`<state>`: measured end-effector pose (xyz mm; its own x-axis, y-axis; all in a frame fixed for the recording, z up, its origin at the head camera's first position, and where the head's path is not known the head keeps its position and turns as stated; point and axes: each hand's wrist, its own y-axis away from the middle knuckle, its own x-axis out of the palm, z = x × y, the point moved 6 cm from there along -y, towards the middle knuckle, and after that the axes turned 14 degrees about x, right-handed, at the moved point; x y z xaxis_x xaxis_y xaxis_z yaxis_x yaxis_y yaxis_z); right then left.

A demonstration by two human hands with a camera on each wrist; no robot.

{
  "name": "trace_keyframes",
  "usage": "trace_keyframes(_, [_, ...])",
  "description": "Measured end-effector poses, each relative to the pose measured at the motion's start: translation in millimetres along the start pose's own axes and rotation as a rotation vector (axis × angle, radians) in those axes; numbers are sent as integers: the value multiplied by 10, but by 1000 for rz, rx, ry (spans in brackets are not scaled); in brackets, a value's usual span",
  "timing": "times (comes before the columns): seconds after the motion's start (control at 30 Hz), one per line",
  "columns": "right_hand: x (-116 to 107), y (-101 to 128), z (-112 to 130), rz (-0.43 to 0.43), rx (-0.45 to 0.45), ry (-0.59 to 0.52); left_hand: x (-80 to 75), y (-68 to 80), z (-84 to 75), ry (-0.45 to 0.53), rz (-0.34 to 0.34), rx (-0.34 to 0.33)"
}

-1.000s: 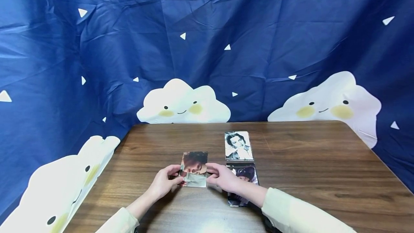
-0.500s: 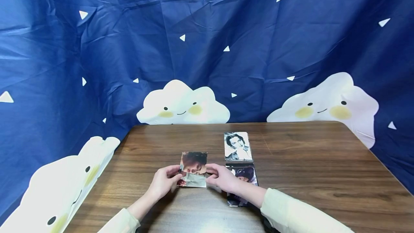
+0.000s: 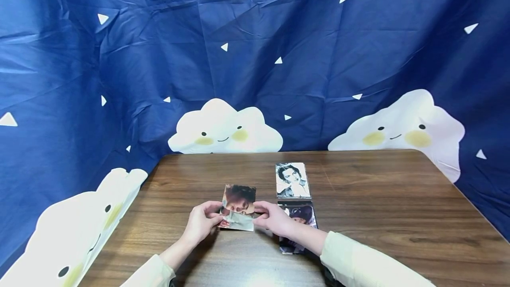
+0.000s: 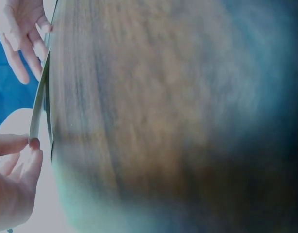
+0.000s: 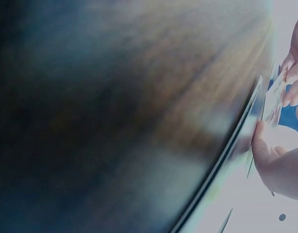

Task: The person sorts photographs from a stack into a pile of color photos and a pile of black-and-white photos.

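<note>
Both hands hold one colour photo [image 3: 238, 207] just above the wooden table [image 3: 378, 207], near its front middle. My left hand [image 3: 205, 223] pinches the photo's left edge, and my right hand [image 3: 272, 218] pinches its right edge. The photo's near part bends upward. In the left wrist view the photo [image 4: 38, 104] shows edge-on, with my left thumb and fingers [image 4: 15, 160] on it and the right hand's fingers [image 4: 23, 34] at the far end. The right wrist view is blurred; the photo's edge [image 5: 273, 99] and my right hand [image 5: 277, 150] show at the right.
A black-and-white portrait photo [image 3: 292, 180] lies flat behind my right hand. Another dark photo [image 3: 299, 227] lies partly under my right wrist. A blue cloth with white clouds [image 3: 225, 127] hangs behind and at both sides of the table.
The photo's near edge has lifted and bent a little between the two hands. The hands stay in nearly the same place.
</note>
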<state>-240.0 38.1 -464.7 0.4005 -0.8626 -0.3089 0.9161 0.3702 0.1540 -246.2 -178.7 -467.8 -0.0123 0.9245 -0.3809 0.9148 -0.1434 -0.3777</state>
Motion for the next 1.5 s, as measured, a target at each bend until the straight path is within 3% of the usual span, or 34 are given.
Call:
trace_keyframes(0.33, [-50, -29, -14, -51, 37, -89, 32, 40, 70, 219, -81, -144])
trace_keyframes(0.53, [-144, -35, 46, -113, 53, -197, 66, 9, 60, 289, -104, -164])
trace_keyframes(0.7, [-239, -31, 110, -196, 41, -150, 103, -32, 25, 299, -104, -174])
trace_keyframes(0.87, [-348, -41, 142, -262, 10, -54, 201, -68, -61, 333, -80, -159])
trace_keyframes(1.13, [-636, 23, 86, -301, 37, -60, 437, -69, -260, 380, -24, -137])
trace_keyframes(1.33, [-878, 186, 68, -269, -29, -88, 715, -88, -390, 420, 84, -79])
trace_keyframes(1.5, [-1064, 342, -102, -298, 37, -63, 943, -81, -492, 388, 177, -21])
